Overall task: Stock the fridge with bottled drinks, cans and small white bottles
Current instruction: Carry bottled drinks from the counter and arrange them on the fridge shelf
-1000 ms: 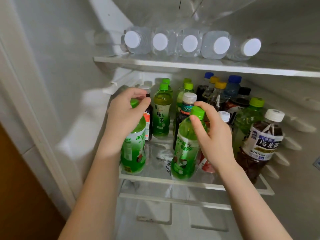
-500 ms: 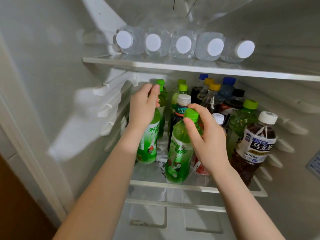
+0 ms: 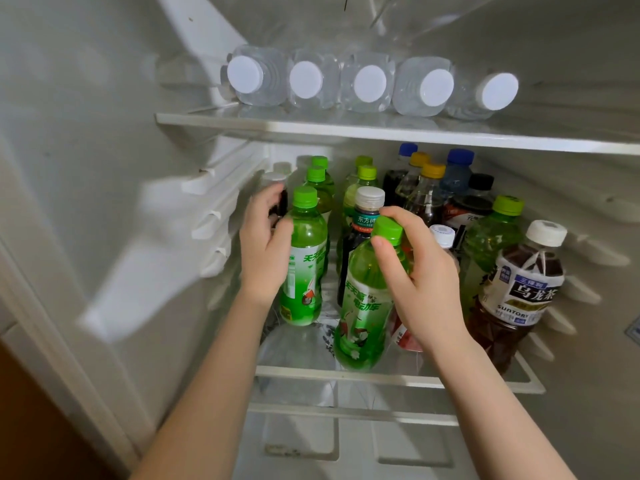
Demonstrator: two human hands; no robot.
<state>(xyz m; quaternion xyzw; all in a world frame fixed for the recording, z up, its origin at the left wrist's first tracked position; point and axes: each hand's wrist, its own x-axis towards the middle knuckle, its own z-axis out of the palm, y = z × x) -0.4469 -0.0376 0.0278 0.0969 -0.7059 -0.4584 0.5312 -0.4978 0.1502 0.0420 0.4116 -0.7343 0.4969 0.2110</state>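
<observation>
- Left hand [image 3: 265, 252] curls round the left green bottle [image 3: 308, 268], upright on the glass shelf [image 3: 381, 377] near the fridge wall [image 3: 104, 168].
- Right hand [image 3: 420, 282] grips the front green bottle [image 3: 362, 313] at its shoulder, standing by the shelf's front edge.
- Five water bottles [image 3: 369, 86] lie on the upper shelf [image 3: 346, 128].

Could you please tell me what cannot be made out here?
Head view:
Red-labelled bottle: mostly behind the right hand, which grips the front green bottle.
Left hand: its back hides whether it grips the left green bottle.
Back bottles: labels blocked by nearer bottles.
</observation>
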